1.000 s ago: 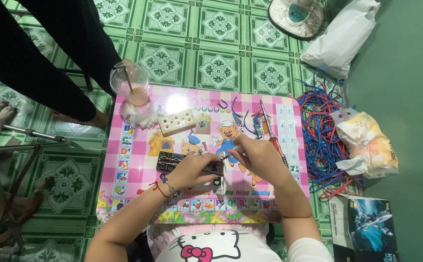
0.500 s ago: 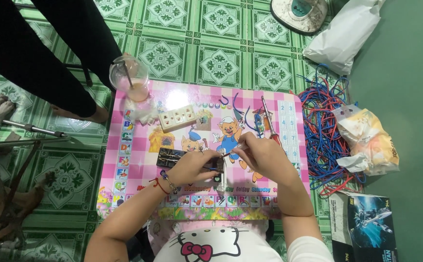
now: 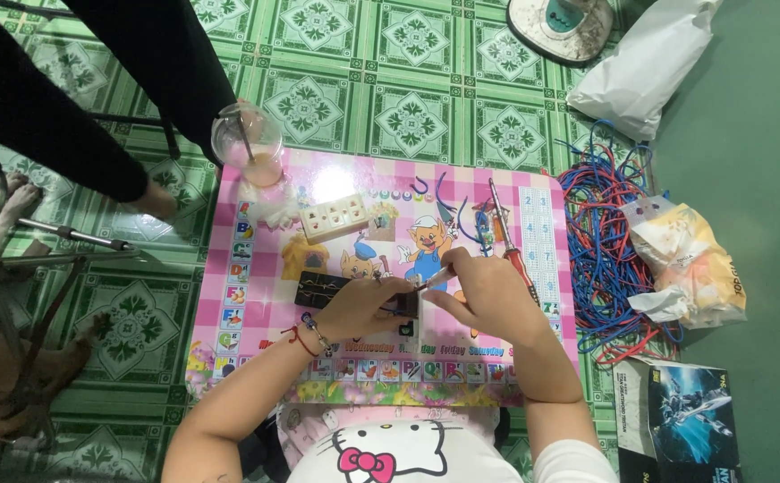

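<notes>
A black power strip base (image 3: 318, 289) lies open on a small pink cartoon table (image 3: 256, 304). My left hand (image 3: 363, 302) rests on its right end and pinches it. My right hand (image 3: 484, 291) holds a thin silver tool (image 3: 435, 275), its tip pointing at the strip beside my left fingers. A cream socket cover (image 3: 334, 218) lies farther back on the table. A red-handled screwdriver (image 3: 511, 246) lies to the right of my right hand.
A plastic cup with a pink drink and straw (image 3: 249, 148) stands at the table's far left corner. Tangled blue and red wires (image 3: 600, 241), plastic bags (image 3: 690, 259) and a dark box (image 3: 681, 420) lie right. A person in black (image 3: 68, 98) bends at left.
My hands have stayed over the black strip, with only small shifts. The view has moved a little.
</notes>
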